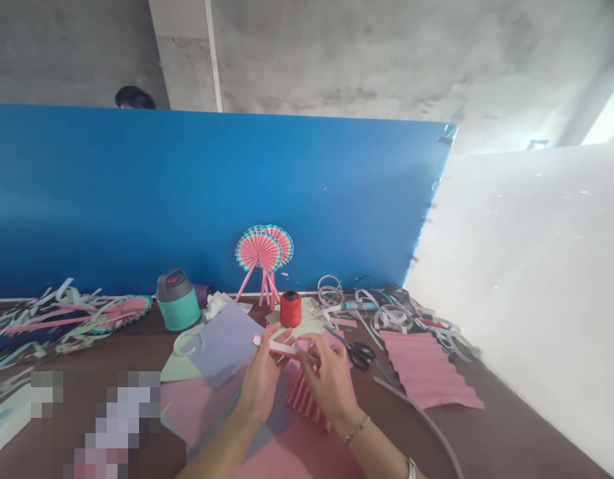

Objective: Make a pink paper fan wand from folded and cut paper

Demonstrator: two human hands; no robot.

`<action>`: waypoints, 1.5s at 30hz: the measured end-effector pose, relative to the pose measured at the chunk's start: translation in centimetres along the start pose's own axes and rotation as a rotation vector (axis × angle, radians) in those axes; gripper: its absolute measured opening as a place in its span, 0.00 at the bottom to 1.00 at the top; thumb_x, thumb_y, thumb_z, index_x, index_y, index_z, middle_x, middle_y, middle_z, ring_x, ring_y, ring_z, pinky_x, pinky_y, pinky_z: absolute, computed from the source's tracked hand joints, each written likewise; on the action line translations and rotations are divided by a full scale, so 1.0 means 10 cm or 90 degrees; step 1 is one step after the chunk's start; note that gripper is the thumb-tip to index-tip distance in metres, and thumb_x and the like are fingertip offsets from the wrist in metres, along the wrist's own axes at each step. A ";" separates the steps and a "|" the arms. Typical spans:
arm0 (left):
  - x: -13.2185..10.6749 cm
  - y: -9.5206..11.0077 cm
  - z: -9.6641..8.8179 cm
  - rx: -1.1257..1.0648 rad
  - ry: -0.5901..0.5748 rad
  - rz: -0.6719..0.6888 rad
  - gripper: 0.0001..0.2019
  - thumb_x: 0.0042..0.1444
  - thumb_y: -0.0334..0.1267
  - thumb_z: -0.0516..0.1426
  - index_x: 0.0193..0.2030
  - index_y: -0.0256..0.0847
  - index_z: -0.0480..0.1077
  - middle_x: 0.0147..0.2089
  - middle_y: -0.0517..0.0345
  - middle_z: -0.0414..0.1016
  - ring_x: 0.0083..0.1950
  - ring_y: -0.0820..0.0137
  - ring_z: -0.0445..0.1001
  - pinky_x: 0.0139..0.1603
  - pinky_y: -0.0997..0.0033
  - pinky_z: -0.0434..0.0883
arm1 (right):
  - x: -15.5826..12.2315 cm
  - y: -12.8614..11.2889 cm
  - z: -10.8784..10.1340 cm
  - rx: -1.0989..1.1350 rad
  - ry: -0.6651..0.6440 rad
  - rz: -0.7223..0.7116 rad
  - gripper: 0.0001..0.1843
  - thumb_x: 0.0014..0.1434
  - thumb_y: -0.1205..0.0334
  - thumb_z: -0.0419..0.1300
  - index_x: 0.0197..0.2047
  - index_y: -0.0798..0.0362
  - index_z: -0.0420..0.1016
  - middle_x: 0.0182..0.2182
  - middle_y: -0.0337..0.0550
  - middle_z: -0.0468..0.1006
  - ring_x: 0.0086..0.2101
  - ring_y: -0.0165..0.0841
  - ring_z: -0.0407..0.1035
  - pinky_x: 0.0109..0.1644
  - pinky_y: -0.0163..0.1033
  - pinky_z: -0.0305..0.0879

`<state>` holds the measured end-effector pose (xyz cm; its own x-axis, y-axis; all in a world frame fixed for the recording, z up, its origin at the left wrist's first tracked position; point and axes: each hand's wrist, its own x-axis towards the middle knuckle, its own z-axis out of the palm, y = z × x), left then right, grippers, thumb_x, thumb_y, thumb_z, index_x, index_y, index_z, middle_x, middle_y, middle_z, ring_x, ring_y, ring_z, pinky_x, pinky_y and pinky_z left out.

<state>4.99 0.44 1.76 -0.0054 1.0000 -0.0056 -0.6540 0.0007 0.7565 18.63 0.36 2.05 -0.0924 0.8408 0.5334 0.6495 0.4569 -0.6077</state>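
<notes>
A narrow pink paper strip [281,347] with a white face lies across both hands. My left hand [261,382] is closed around its left part, fingers behind it and thumb in front. At the other end, the thumb and fingers of my right hand [329,372] pinch it. Below my right hand lies a pleated pink paper [307,399], partly hidden by that hand. Pink and lilac sheets [229,339] spread beneath both hands. Black-handled scissors [360,356] rest just right of my right hand.
A red thread spool [291,310] stands behind my hands, near round pink paper fans [259,251] leaning on a blue partition [187,186]. A teal-and-grey container [178,301] is at left. Paper strips lie on both sides; a creased pink sheet [426,369] is at right.
</notes>
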 end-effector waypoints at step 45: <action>-0.03 0.17 0.05 0.022 -0.029 0.106 0.26 0.59 0.53 0.54 0.62 0.46 0.61 0.60 0.44 0.70 0.66 0.55 0.61 0.66 0.48 0.56 | 0.05 0.14 -0.05 -0.075 -0.009 0.071 0.09 0.60 0.61 0.49 0.41 0.49 0.68 0.20 0.32 0.76 0.23 0.32 0.69 0.42 0.39 0.50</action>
<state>4.32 0.19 3.37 -0.0766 0.9855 0.1515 -0.6206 -0.1660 0.7663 19.86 1.28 1.69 -0.0253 0.8887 0.4577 0.7407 0.3242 -0.5885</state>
